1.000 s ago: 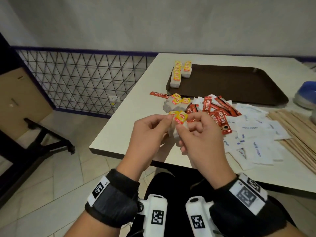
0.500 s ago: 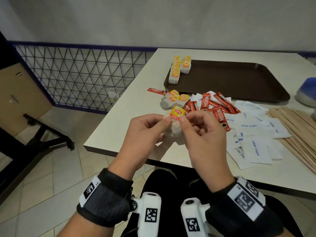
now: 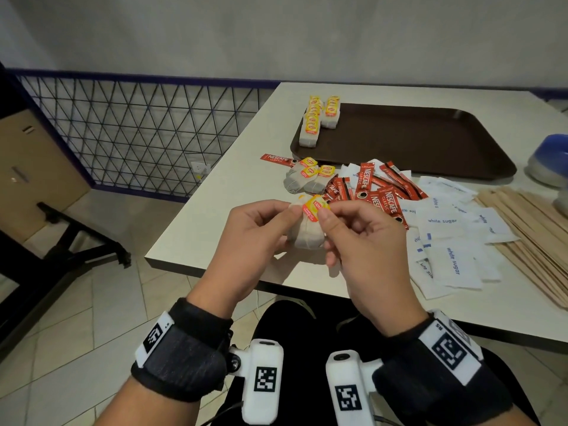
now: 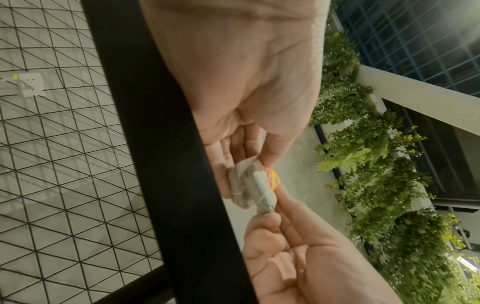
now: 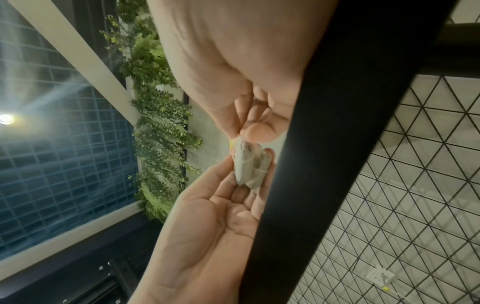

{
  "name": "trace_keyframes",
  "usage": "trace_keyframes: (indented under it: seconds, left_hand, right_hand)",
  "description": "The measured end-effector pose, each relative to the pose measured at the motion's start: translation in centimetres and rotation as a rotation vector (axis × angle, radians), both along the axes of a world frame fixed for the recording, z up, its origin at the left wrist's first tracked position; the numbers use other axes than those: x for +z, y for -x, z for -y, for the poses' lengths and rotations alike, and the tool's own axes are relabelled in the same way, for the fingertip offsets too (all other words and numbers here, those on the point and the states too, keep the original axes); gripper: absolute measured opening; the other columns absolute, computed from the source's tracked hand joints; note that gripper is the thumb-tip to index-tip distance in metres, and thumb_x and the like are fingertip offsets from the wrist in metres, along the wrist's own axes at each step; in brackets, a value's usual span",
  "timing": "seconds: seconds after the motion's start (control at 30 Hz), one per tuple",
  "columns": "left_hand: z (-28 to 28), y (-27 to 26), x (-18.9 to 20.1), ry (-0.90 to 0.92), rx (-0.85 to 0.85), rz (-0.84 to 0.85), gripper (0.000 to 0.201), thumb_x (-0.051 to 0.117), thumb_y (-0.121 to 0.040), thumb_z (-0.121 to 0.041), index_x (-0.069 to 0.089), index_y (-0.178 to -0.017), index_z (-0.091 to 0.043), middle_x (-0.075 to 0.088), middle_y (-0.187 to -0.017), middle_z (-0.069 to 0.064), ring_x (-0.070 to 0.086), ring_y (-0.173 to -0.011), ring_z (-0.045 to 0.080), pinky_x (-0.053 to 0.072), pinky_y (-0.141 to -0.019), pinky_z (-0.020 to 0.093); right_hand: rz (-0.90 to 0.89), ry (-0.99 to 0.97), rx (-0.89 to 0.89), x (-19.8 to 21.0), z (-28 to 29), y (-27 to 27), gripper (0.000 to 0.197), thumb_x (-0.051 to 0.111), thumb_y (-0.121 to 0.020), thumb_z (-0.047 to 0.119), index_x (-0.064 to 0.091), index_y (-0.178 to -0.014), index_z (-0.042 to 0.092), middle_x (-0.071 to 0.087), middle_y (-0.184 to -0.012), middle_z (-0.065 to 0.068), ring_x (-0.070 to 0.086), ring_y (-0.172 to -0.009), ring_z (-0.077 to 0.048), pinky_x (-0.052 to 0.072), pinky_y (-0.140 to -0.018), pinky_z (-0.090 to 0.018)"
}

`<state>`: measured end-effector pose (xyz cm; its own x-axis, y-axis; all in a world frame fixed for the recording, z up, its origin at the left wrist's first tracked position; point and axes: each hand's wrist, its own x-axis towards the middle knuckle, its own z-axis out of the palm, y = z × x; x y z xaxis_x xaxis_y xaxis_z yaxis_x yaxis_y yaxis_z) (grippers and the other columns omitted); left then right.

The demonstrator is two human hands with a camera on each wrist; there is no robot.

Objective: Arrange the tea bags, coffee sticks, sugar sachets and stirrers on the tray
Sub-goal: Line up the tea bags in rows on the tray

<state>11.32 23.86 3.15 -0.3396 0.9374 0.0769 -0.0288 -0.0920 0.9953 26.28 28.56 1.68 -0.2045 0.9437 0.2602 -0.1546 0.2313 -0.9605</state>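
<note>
Both hands hold a small bundle of tea bags (image 3: 307, 236) just above the table's near edge. My left hand (image 3: 276, 222) cups the bundle from the left, thumb on top. My right hand (image 3: 338, 222) pinches the yellow tag (image 3: 313, 207) at the top. In the wrist views the tea bags (image 4: 252, 185) (image 5: 248, 166) sit between the fingertips of both hands. A brown tray (image 3: 430, 142) holds two rows of tea bags (image 3: 319, 118) in its far left corner. Loose tea bags (image 3: 307, 176), red coffee sticks (image 3: 368, 189), white sugar sachets (image 3: 445, 241) and wooden stirrers (image 3: 528, 235) lie on the table.
A blue and white object (image 3: 550, 161) stands at the right edge beside the tray. One coffee stick (image 3: 276, 158) lies apart, left of the pile. A wire mesh railing (image 3: 138, 133) runs left of the white table (image 3: 215, 226); my lap is below its near edge.
Both hands kept hold of the tea bags and drew them into one bundle. The right thumb and finger now pinch the yellow tag. The piles on the table have not moved.
</note>
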Motion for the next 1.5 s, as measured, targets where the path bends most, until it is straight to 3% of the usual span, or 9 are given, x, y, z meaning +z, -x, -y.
trace_keyframes:
  seconds: [0.13, 0.27, 0.43, 0.57, 0.83, 0.93, 1.13, 1.4, 1.5]
  left_hand:
    - [-0.1, 0.2, -0.1, 0.009, 0.008, 0.031, 0.020, 0.062, -0.098, -0.016, 0.079, -0.092, -0.007, 0.073, -0.102, 0.024, 0.066, -0.094, 0.032, 0.049, -0.097, 0.066]
    - [-0.2, 0.2, -0.3, 0.004, -0.003, 0.038, 0.021, 0.061, -0.099, -0.013, 0.079, -0.089, -0.009, 0.074, -0.102, 0.022, 0.068, -0.093, 0.034, 0.052, -0.094, 0.062]
    - [-0.4, 0.2, -0.6, -0.014, -0.028, 0.001, 0.021, 0.061, -0.099, -0.010, 0.079, -0.087, -0.008, 0.076, -0.094, 0.016, 0.071, -0.085, 0.025, 0.061, -0.077, 0.039]
    - [-0.5, 0.2, -0.8, -0.023, -0.036, -0.012, 0.019, 0.062, -0.098, -0.010, 0.078, -0.089, -0.004, 0.076, -0.097, 0.019, 0.071, -0.090, 0.031, 0.062, -0.082, 0.043]
    - [-0.5, 0.4, -1.1, -0.028, -0.024, -0.044, 0.016, 0.065, -0.097, -0.015, 0.079, -0.096, -0.007, 0.076, -0.100, 0.016, 0.068, -0.103, 0.043, 0.058, -0.091, 0.058]
    - [-0.4, 0.4, -1.0, -0.039, -0.044, -0.043, 0.017, 0.065, -0.097, -0.016, 0.080, -0.096, -0.009, 0.077, -0.098, 0.013, 0.071, -0.100, 0.038, 0.060, -0.089, 0.053]
    - [-0.4, 0.6, -1.2, -0.050, -0.098, -0.031, 0.016, 0.064, -0.097, -0.015, 0.080, -0.095, -0.011, 0.078, -0.098, 0.012, 0.073, -0.097, 0.029, 0.060, -0.082, 0.041]
    - [-0.4, 0.6, -1.2, -0.062, -0.150, -0.016, 0.022, 0.064, -0.096, -0.020, 0.079, -0.102, -0.006, 0.078, -0.100, 0.014, 0.073, -0.100, 0.033, 0.061, -0.085, 0.039]
    - [-0.3, 0.5, -1.1, -0.079, -0.165, -0.012, 0.029, 0.066, -0.090, -0.028, 0.078, -0.102, -0.004, 0.077, -0.099, 0.017, 0.072, -0.099, 0.038, 0.061, -0.084, 0.039]
  right_hand:
    - [0.020, 0.029, 0.028, 0.0, 0.0, 0.0, 0.004, 0.073, -0.093, 0.017, 0.075, -0.095, 0.014, 0.067, -0.070, -0.013, 0.058, -0.051, -0.022, 0.050, -0.047, -0.035]
    - [0.000, 0.009, -0.022, 0.0, 0.1, 0.0, 0.006, 0.072, -0.094, 0.016, 0.077, -0.096, 0.018, 0.070, -0.072, -0.003, 0.057, -0.051, -0.021, 0.049, -0.048, -0.031]
    - [-0.038, -0.015, -0.047, -0.1, 0.3, 0.0, 0.015, 0.072, -0.094, 0.010, 0.078, -0.104, 0.019, 0.073, -0.082, -0.001, 0.059, -0.058, -0.017, 0.049, -0.051, -0.026]
    - [-0.072, -0.040, -0.071, -0.1, 0.3, 0.0, 0.019, 0.074, -0.091, 0.008, 0.075, -0.101, 0.024, 0.072, -0.082, 0.007, 0.065, -0.068, -0.010, 0.050, -0.053, -0.022]
    - [-0.076, -0.092, -0.052, -0.6, 0.1, -0.2, 0.011, 0.074, -0.092, 0.009, 0.077, -0.093, 0.020, 0.073, -0.087, -0.001, 0.061, -0.075, -0.013, 0.048, -0.065, -0.028]
    - [-0.072, -0.084, -0.024, -0.4, 0.1, -0.2, 0.011, 0.074, -0.092, 0.008, 0.077, -0.092, 0.019, 0.073, -0.087, 0.000, 0.063, -0.076, -0.013, 0.048, -0.066, -0.027]
    - [0.002, -0.087, -0.046, -0.6, -0.2, 0.2, 0.011, 0.071, -0.095, 0.012, 0.074, -0.095, 0.023, 0.073, -0.096, 0.001, 0.069, -0.095, -0.023, 0.059, -0.083, -0.044]
    - [0.004, -0.094, -0.046, -0.3, 0.0, 0.3, 0.008, 0.070, -0.095, 0.010, 0.072, -0.098, 0.017, 0.073, -0.093, 0.001, 0.070, -0.088, -0.012, 0.055, -0.075, -0.023]
    - [0.038, -0.128, -0.082, -0.3, 0.2, 0.3, 0.008, 0.073, -0.094, 0.012, 0.073, -0.098, 0.019, 0.073, -0.093, 0.005, 0.070, -0.090, -0.011, 0.055, -0.075, -0.021]
